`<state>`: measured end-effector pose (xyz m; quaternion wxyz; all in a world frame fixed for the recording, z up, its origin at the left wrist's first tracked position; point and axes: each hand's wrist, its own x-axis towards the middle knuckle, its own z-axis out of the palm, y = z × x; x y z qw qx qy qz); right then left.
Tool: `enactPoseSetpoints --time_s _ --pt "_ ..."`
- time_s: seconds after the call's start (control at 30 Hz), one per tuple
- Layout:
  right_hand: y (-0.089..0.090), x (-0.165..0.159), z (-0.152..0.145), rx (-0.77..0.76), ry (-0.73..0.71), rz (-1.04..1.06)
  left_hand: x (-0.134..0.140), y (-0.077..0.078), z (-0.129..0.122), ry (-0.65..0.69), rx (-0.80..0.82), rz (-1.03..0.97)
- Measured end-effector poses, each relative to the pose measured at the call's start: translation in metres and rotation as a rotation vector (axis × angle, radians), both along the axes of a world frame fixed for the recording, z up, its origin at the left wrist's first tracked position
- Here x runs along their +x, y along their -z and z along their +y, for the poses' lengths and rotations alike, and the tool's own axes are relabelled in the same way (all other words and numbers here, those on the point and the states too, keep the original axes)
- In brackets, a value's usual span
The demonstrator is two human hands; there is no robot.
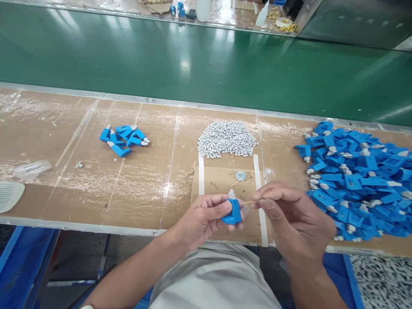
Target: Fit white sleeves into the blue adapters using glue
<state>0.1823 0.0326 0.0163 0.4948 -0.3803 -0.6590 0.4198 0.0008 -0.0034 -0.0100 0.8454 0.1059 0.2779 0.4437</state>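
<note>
My left hand (210,216) grips a blue plastic part (234,213) with a whitish tip pointing up. Between the thumb and fingers of my right hand (291,214) is a thin wooden stick (250,201), its end at the blue part's right side; whether it touches cannot be made out. Just beyond, a small pale-blue blob (240,175) lies on a cardboard sheet (210,178), with another thin stick beside it. Farther back spreads a heap of small grey-white pieces (228,138).
A large pile of blue parts with whitish tips (360,180) covers the right side. A smaller group of blue parts (124,139) lies at left, near a clear plastic cup (33,169). Behind the cardboard-covered bench runs a green conveyor belt (180,64).
</note>
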Motion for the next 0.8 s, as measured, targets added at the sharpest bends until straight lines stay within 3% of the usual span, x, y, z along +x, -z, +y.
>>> enactPoseSetpoints --time_s 0.1,0.33,0.47,0.63,0.8 --pt "0.004 0.013 0.002 -0.093 0.032 0.053 -0.006 0.003 0.000 -0.018 -0.018 0.022" --pt "0.030 0.032 -0.005 -0.130 -0.005 -0.265 -0.016 0.015 -0.002 -0.042 -0.040 0.010" --pt "0.035 0.034 0.001 -0.135 -0.043 -0.371 -0.018 0.019 -0.002 -0.028 -0.024 -0.010" --pt "0.026 0.028 0.053 0.046 0.000 -0.522 -0.021 0.022 -0.002 -0.036 -0.028 -0.014" --pt "0.027 -0.008 0.106 0.323 -0.204 -0.634 -0.022 0.025 -0.003 -0.045 -0.030 -0.004"
